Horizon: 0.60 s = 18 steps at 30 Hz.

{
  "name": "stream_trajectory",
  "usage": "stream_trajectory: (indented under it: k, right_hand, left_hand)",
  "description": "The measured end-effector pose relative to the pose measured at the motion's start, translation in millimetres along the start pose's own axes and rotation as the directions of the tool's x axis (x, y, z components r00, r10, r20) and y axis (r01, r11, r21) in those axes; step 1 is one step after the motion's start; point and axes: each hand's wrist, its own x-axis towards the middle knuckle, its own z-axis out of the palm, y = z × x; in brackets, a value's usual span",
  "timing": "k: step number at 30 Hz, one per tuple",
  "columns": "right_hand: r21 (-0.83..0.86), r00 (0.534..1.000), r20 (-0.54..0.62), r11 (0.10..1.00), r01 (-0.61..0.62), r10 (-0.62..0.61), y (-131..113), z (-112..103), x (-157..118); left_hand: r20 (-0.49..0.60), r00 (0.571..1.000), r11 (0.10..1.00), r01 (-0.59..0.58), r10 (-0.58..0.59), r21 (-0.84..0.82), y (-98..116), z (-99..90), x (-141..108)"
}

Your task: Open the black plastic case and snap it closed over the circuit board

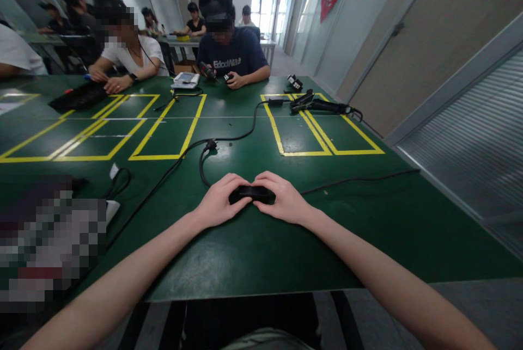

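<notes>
A black, oblong power adapter (254, 192) lies at the middle of the green table (229, 263), between both hands. My left hand (224, 197) grips its left end, thumb in front and fingers behind. Around its right end my right hand (281, 197) is closed the same way, and the fingertips of the two hands nearly meet. One black cable (351, 179) runs off to the right from beside my right hand. Another, ending in a black plug (211, 145), comes out by my left hand. The adapter's ends are hidden by the hands.
A long black cable (241, 136) crosses the table to a black clamp-like device (304, 102) at the back right. Yellow tape rectangles (186, 140) mark the surface. Blurred items (61, 241) lie at the left. Across the table, people (235, 50) handle small parts.
</notes>
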Motion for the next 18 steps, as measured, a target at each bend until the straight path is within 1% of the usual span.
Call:
stream_trajectory:
  k: [4, 7, 10, 12, 14, 16, 18]
  right_hand:
    - [0.035, 0.997, 0.013, 0.996, -0.08, 0.08, 0.3, 0.7, 0.8]
    - [0.028, 0.996, 0.019, 0.996, -0.086, 0.085, 0.4, 0.9, 1.0]
    - [0.026, 0.996, 0.031, 0.996, -0.081, 0.08, -0.2, 0.6, 1.4]
    - [0.048, 0.994, 0.038, 0.994, -0.101, 0.1, 0.1, 0.5, 1.8]
    - [0.1, 0.987, 0.036, 0.982, -0.158, 0.156, 1.5, 0.2, 2.4]
    - [0.199, 0.968, 0.051, 0.948, -0.249, 0.244, 3.4, -0.9, 2.9]
    - [0.314, 0.945, 0.115, 0.891, -0.327, 0.307, 5.4, -3.0, 3.1]
  left_hand:
    - [0.011, 1.0, 0.999, 0.01, -0.009, -0.048, -0.8, -1.7, 1.4]
    - [0.027, 1.0, 0.999, 0.008, -0.007, -0.046, -0.6, -1.1, 1.3]
    - [0.023, 1.0, 1.0, -0.003, 0.003, -0.008, 0.0, 0.2, -0.1]
    - [0.013, 1.0, 0.999, -0.026, 0.026, 0.044, -0.2, 0.7, -1.1]
    - [0.017, 0.998, 0.99, -0.069, 0.067, 0.126, -1.2, 0.4, -1.7]
    - [0.05, 0.991, 0.965, -0.129, 0.12, 0.227, -3.0, -0.5, -1.9]
    - [0.094, 0.979, 0.93, -0.201, 0.18, 0.308, -5.2, -1.3, -2.0]
